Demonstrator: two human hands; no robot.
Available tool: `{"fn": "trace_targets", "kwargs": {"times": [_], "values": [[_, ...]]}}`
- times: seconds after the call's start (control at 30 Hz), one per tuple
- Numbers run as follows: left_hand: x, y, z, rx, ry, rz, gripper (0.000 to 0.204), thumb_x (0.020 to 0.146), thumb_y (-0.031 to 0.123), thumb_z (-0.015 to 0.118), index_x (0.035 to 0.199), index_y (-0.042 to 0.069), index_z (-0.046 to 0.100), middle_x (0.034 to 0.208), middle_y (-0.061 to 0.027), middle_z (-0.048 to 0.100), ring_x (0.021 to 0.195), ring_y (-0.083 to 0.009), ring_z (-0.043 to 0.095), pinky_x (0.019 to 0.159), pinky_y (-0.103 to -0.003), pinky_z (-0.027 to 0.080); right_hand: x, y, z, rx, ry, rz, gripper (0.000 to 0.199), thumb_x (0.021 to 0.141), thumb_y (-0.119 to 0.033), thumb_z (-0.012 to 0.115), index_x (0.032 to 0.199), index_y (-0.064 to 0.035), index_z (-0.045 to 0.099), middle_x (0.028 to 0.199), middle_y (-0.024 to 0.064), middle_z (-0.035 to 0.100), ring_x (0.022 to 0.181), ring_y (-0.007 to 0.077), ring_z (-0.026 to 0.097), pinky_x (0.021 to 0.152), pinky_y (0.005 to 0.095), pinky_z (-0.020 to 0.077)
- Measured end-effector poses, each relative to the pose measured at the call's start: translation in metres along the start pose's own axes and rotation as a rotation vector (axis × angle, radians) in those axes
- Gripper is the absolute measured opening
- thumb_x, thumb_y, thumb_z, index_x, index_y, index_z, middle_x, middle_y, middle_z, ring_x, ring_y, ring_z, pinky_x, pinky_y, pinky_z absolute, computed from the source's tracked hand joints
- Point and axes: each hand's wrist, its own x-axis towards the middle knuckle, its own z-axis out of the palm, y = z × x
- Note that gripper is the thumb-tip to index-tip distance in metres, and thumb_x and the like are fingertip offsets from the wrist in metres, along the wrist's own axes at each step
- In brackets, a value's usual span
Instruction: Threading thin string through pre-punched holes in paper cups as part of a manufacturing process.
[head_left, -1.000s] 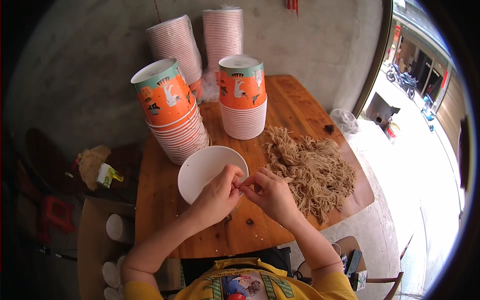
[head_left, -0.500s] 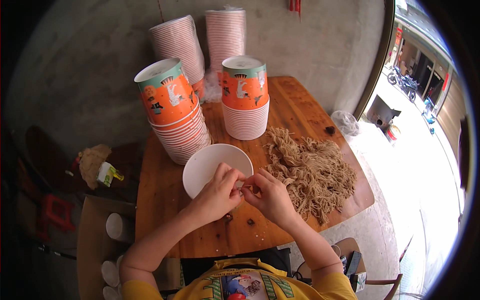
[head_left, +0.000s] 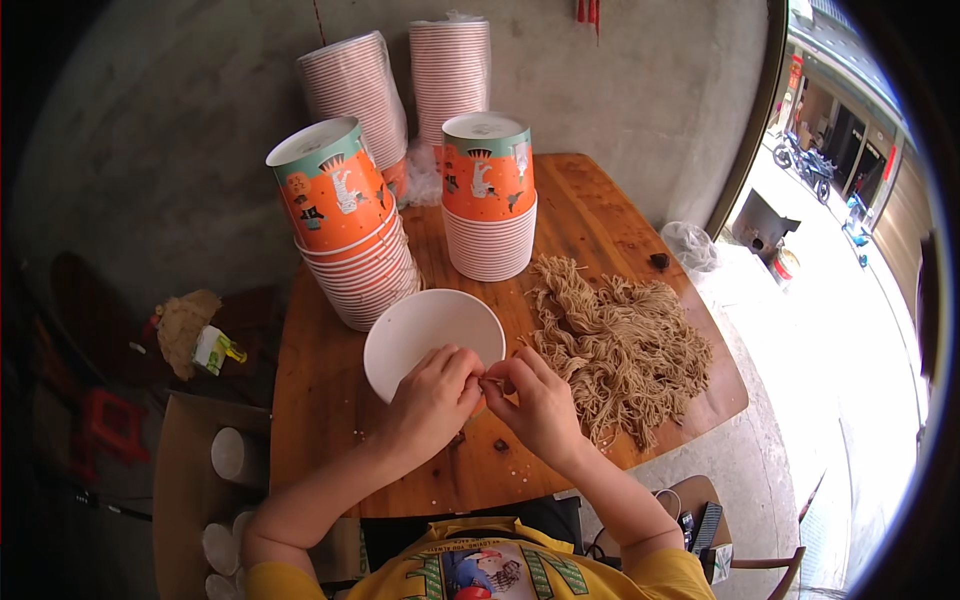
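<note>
My left hand (head_left: 437, 395) and my right hand (head_left: 535, 402) meet fingertip to fingertip above the table. Both pinch a thin brown strand, mostly hidden by the fingers. A white paper tub (head_left: 420, 330) stands just beyond my left hand, its open mouth toward me; that hand covers part of its near rim. To the right of my right hand lies a loose heap of tan-brown strings (head_left: 635, 345), tangled and spread over the table.
Two stacks of orange-and-green paper tubs, a left one (head_left: 335, 200) leaning and a right one (head_left: 487, 200) upright, stand upside down on the wooden table (head_left: 590, 200). Wrapped stacks (head_left: 450, 80) rise behind. A cardboard box (head_left: 185, 440) with white tubs sits at lower left.
My left hand has turned slightly, its knuckles lower and closer over the fingertips. My right fingers have shifted a little. Both hands stay together at the same spot.
</note>
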Motion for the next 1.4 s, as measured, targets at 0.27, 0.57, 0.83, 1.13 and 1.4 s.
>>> {"fn": "trace_targets", "kwargs": {"times": [0.27,0.57,0.83,1.13,1.4], "values": [[-0.004,-0.005,0.009,-0.322,0.069,-0.158,0.014,0.085,-0.004,0.062,0.091,0.002,0.050,0.083,-0.0073,0.060,0.074,-0.0176,0.063,0.067,-0.030,0.053,-0.003,-0.001,0.000,0.005,0.041,-0.031,0.013,0.079,-0.004,0.072,0.088,-0.0046,0.063,0.080,0.0055,0.056,0.063,0.0172,0.060,0.054,0.0290,0.0494],[0.001,-0.002,0.004,-0.584,-0.046,-0.286,0.030,0.084,-0.006,0.061,0.106,0.003,0.043,0.083,-0.0061,0.060,0.075,-0.0130,0.061,0.066,-0.027,0.051,-0.008,0.000,0.000,0.265,0.011,0.225,0.009,0.086,-0.005,0.067,0.089,-0.0008,0.060,0.081,0.0048,0.055,0.066,0.0110,0.054,0.059,0.0232,0.0436],[0.003,-0.006,-0.001,-0.728,-0.166,-0.413,0.030,0.090,0.002,0.060,0.114,0.001,0.041,0.090,-0.0088,0.064,0.081,-0.0130,0.062,0.074,-0.026,0.051,-0.014,0.001,0.000,0.350,0.022,0.326,0.013,0.085,-0.006,0.069,0.094,-0.0035,0.059,0.084,0.0058,0.054,0.067,0.0135,0.056,0.059,0.0249,0.0453],[0.002,-0.005,0.000,-0.730,-0.196,-0.448,0.031,0.092,0.004,0.061,0.114,0.000,0.040,0.091,-0.0104,0.064,0.083,-0.0139,0.062,0.072,-0.027,0.050,-0.006,0.006,-0.022,-0.225,-0.002,-0.286,0.022,0.077,-0.008,0.070,0.098,-0.0116,0.063,0.089,0.0025,0.053,0.072,0.0175,0.057,0.052,0.0300,0.0496],[0.001,-0.002,0.003,-0.663,-0.181,-0.436,0.031,0.091,0.002,0.060,0.112,0.001,0.037,0.089,-0.0114,0.063,0.080,-0.0143,0.062,0.068,-0.027,0.051,0.013,0.006,-0.032,-0.354,-0.149,-0.480,0.020,0.074,-0.011,0.073,0.091,-0.0099,0.064,0.088,0.0023,0.055,0.071,0.0173,0.059,0.050,0.0315,0.0494]]}}
